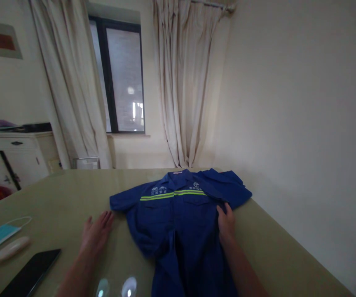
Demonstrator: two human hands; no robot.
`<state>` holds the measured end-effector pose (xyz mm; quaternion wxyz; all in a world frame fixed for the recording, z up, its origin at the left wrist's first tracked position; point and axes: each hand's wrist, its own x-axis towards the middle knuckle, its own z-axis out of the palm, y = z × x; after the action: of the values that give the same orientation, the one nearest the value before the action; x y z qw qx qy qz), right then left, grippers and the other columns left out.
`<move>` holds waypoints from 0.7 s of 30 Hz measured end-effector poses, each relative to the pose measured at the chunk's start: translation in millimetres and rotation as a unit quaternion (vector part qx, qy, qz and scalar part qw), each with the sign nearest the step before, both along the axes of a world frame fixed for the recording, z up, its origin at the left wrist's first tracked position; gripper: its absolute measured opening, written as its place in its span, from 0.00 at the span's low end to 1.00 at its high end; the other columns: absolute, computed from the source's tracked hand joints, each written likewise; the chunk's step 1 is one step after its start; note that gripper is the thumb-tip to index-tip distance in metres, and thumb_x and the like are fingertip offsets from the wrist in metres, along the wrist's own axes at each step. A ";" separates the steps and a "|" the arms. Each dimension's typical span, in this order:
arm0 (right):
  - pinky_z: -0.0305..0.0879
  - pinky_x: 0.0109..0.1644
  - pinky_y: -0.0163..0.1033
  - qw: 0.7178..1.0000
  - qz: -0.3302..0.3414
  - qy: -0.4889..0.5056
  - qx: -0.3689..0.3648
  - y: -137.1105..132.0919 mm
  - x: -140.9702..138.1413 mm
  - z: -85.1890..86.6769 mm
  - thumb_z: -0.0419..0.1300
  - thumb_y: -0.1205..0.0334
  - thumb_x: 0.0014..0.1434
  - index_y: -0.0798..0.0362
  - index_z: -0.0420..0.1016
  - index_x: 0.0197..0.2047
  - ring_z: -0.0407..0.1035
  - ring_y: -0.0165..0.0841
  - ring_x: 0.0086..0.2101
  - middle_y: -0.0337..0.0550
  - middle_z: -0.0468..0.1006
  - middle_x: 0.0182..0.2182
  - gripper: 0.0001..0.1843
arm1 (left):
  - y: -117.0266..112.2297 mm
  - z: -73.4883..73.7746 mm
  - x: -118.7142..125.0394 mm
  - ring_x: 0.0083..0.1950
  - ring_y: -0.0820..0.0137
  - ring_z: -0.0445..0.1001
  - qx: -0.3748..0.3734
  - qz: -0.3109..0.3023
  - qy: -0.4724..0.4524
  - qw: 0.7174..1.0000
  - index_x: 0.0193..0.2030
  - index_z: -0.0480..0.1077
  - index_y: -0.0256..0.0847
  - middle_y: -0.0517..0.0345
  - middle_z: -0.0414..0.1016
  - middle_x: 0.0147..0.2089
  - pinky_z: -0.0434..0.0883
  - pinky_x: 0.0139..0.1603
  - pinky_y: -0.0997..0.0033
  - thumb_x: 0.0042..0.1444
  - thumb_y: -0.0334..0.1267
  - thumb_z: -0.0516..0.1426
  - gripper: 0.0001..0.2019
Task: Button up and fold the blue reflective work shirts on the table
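Pale curtains (184, 74) flank a dark-framed window (125, 78) beyond a greenish tabletop (66, 198). From where I stand, one blue short-sleeved shirt (193, 214) lies front up on this surface, its collar toward the window and its lower part toward the person. Yellow-green striping crosses the chest.

Left hand (97, 233): grip open and empty, fingers extended, just beside the cuff of the sleeve on that side; contact with the cloth cannot be confirmed. Right hand (226, 222): at the shirt's opposite side, below the other sleeve, thumb and fingers against the cloth; I cannot tell whether this grip is closed on the fabric.

Also noted, left of the left hand: a black phone (31, 274), a pale rounded object (12, 249) and a blue face mask (0, 236).
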<state>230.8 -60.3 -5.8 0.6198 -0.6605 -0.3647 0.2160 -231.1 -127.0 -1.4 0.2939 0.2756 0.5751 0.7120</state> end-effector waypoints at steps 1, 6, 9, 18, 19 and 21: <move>0.59 0.67 0.52 1.000 -0.001 0.000 -0.001 0.8 -1.1 -3.3 0.56 0.42 0.54 0.58 0.66 0.68 0.64 0.50 0.63 0.56 0.70 0.64 0.43 | 0.2 2.4 6.5 0.60 0.53 0.75 -0.013 0.021 0.006 1.000 0.70 0.52 0.46 0.43 0.72 0.62 0.75 0.57 0.48 0.60 0.46 0.58 0.33; 0.59 0.67 0.47 0.998 0.032 -0.045 0.020 2.2 -7.2 -10.3 0.60 0.42 0.53 0.52 0.58 0.72 0.63 0.46 0.64 0.49 0.69 0.66 0.47 | -13.5 20.1 75.1 0.68 0.53 0.67 0.006 -0.128 0.221 0.967 0.62 0.68 0.45 0.48 0.72 0.65 0.64 0.69 0.49 0.61 0.54 0.57 0.25; 0.54 0.70 0.47 0.995 0.052 -0.068 0.042 -0.4 -10.6 -7.9 0.61 0.45 0.52 0.53 0.50 0.75 0.58 0.45 0.67 0.50 0.61 0.70 0.52 | -32.5 21.3 130.4 0.67 0.56 0.68 0.016 -0.324 0.366 0.872 0.64 0.69 0.50 0.52 0.74 0.64 0.59 0.72 0.49 0.65 0.54 0.54 0.24; 0.54 0.71 0.48 0.998 0.028 -0.004 0.060 -7.6 -6.5 -8.3 0.60 0.45 0.53 0.53 0.44 0.76 0.56 0.43 0.68 0.50 0.55 0.72 0.54 | -45.8 32.6 110.7 0.44 0.60 0.75 0.011 -0.305 0.268 0.914 0.37 0.76 0.44 0.56 0.78 0.40 0.72 0.48 0.62 0.52 0.48 0.59 0.12; 0.54 0.70 0.48 0.998 0.027 -0.009 0.061 -8.0 -5.4 -9.7 0.60 0.45 0.54 0.53 0.44 0.76 0.56 0.43 0.68 0.50 0.56 0.72 0.53 | -49.5 35.5 96.0 0.41 0.62 0.75 0.025 -0.271 0.180 0.945 0.36 0.74 0.44 0.58 0.77 0.37 0.72 0.44 0.65 0.51 0.48 0.59 0.11; 0.56 0.70 0.47 0.998 0.029 -0.018 0.055 -9.8 -3.8 -12.0 0.59 0.44 0.55 0.54 0.47 0.75 0.57 0.44 0.67 0.51 0.61 0.70 0.51 | -61.4 38.1 67.0 0.33 0.66 0.72 0.051 -0.223 0.005 0.973 0.32 0.70 0.45 0.63 0.73 0.31 0.72 0.36 0.68 0.47 0.45 0.59 0.09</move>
<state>227.0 -70.1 -17.8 0.6418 -0.6184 -0.4064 0.2016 -164.2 -188.4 36.7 0.4283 0.4152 0.4632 0.6554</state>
